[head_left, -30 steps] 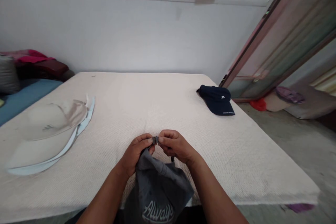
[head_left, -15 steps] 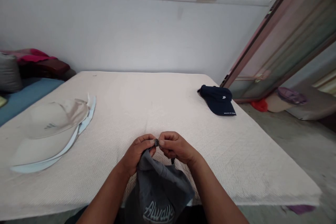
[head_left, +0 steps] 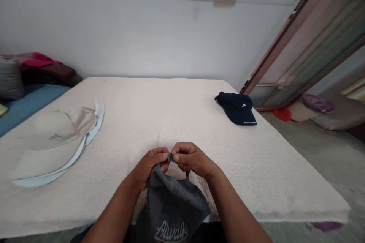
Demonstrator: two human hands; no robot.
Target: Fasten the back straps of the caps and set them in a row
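A dark grey cap (head_left: pixel 173 205) with white "Always" lettering hangs at the near edge of the table, in front of my body. Between my two hands is the small dark buckle (head_left: pixel 170 157) of its back strap. My left hand (head_left: pixel 151 165) is closed, pinching the buckle's left side and the cap's edge between thumb and fingers. From the other side my right hand (head_left: pixel 192 158) is closed too, its thumb and forefinger pinching the strap right beside the buckle. A bit of dark strap shows below my right hand. The fingertips partly hide the strap.
On the table's white cover (head_left: pixel 159 117), a stack of pale caps (head_left: pixel 54 140) lies at the left. A navy cap (head_left: pixel 236 108) sits at the back right. Behind the table stands a white wall (head_left: pixel 142 38); a sliding door (head_left: pixel 288 45) is to the right.
Both hands stay almost in place at the buckle, which now shows a little more between the fingertips. The view has tilted slightly down; the pink note on the wall is out of view.
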